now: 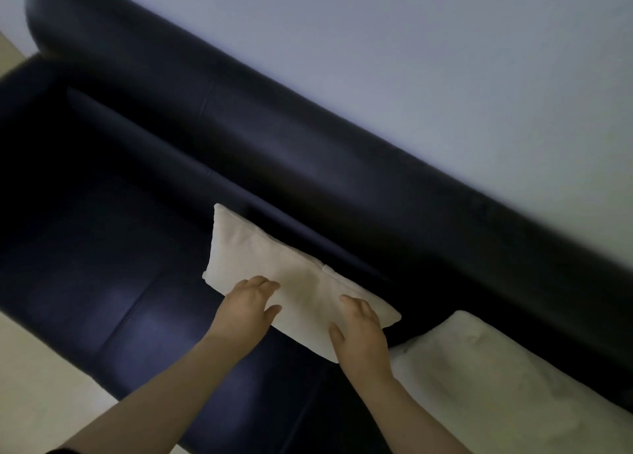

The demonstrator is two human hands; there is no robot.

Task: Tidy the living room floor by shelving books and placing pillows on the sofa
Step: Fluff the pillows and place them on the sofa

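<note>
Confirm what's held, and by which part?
Cream pillow: left hand and right hand at its near long edge, fingers on top; gripping or just pressing, cannot tell.
</note>
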